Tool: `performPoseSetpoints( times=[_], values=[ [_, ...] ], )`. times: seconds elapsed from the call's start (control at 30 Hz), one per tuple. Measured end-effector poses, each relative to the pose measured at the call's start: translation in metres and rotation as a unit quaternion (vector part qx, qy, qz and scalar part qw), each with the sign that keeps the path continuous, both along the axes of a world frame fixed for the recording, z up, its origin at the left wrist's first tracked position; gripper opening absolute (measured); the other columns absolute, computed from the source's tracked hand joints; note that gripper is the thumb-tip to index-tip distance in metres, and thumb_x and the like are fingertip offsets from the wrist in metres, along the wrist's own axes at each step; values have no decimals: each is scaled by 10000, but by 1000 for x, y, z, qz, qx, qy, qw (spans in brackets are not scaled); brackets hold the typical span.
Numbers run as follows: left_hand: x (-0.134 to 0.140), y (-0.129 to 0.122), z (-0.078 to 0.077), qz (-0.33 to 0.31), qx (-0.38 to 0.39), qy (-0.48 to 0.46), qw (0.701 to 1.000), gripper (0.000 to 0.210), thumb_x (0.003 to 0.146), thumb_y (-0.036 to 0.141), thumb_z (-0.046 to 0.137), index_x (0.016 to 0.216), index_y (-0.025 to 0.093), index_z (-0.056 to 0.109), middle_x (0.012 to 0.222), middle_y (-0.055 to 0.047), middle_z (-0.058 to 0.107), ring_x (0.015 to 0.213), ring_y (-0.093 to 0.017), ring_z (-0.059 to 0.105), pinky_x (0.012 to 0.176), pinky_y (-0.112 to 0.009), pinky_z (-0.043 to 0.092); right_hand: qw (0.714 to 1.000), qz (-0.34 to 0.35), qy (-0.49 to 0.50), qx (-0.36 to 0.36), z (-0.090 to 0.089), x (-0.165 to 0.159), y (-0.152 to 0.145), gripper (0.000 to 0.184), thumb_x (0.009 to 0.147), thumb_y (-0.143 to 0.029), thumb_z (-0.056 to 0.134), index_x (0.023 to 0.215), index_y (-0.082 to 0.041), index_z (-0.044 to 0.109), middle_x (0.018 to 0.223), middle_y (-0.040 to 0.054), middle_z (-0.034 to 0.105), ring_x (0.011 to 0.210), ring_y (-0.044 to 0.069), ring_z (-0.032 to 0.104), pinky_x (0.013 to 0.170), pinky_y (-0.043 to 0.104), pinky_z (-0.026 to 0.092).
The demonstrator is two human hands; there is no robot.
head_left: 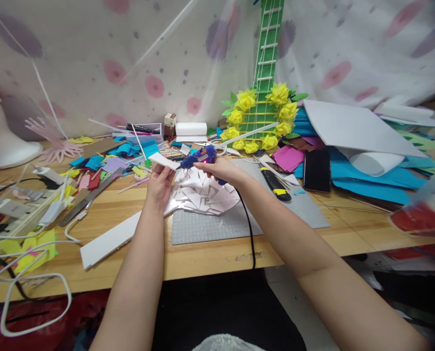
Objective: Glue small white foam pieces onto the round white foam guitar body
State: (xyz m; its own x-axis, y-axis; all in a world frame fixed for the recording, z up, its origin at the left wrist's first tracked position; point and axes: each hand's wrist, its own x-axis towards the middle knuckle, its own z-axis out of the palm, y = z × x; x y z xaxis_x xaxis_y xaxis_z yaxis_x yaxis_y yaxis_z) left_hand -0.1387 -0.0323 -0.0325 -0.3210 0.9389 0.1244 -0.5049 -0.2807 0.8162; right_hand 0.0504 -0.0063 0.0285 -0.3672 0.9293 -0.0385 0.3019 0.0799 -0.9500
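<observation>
My right hand (pixel 222 169) is wrapped round a blue glue gun (pixel 201 156), with a long translucent glue stick (pixel 248 134) jutting from its back. The gun's nozzle points left, at or very near a small white strip (pixel 164 161). That strip is pinched in my left hand (pixel 160 184). Below both hands lies a heap of cut white pieces (pixel 206 195) on a grey cutting mat (pixel 210 231). A longer white strip (pixel 109 241) lies on the table, partly hidden by my left forearm. The gun's black cord (pixel 250 229) drops over the table's front edge.
A yellow-black utility knife (pixel 275 184) and a dark phone (pixel 316 170) lie to the right. Behind stands a green guitar-like form (pixel 268 63) with yellow flowers. Coloured scraps, a metal ruler (pixel 87 197) and a power strip (pixel 20 217) with cables crowd the left. Blue and white sheets (pixel 359 126) pile right.
</observation>
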Motion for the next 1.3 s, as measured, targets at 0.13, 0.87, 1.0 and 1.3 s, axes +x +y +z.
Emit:
performPoseSetpoints(
  times=[0.13,0.87,1.0,1.3],
  values=[
    [1,0,-1,-18,4,-9,1000,192,690,184,734,866,234,672,1023,-1,696,1027,-138,617,929,-260,465,1000,-1,-14,13,3,-1,-1,367,688,-463,706,549,-185,511,470,-12,494,403,72,400,357,217,265],
    [0,2,-8,-74,-17,14,997,242,664,261,759,896,216,706,1027,-21,693,905,-127,627,762,-215,485,999,17,26,20,27,-31,15,340,771,-449,613,635,-185,448,479,-59,386,403,61,334,385,202,269],
    [0,2,-8,-75,-21,9,997,257,654,261,766,900,214,712,1019,-21,694,890,-123,626,748,-208,486,999,22,19,21,30,-33,14,332,771,-452,613,655,-183,456,486,-57,393,412,63,339,394,205,279],
    [0,1,-7,-72,-1,-9,997,218,623,262,788,813,195,704,904,-15,715,840,-126,641,798,-242,492,998,53,-34,18,26,-18,10,333,763,-440,627,634,-180,463,505,-48,412,435,62,356,391,201,273]
  ],
)
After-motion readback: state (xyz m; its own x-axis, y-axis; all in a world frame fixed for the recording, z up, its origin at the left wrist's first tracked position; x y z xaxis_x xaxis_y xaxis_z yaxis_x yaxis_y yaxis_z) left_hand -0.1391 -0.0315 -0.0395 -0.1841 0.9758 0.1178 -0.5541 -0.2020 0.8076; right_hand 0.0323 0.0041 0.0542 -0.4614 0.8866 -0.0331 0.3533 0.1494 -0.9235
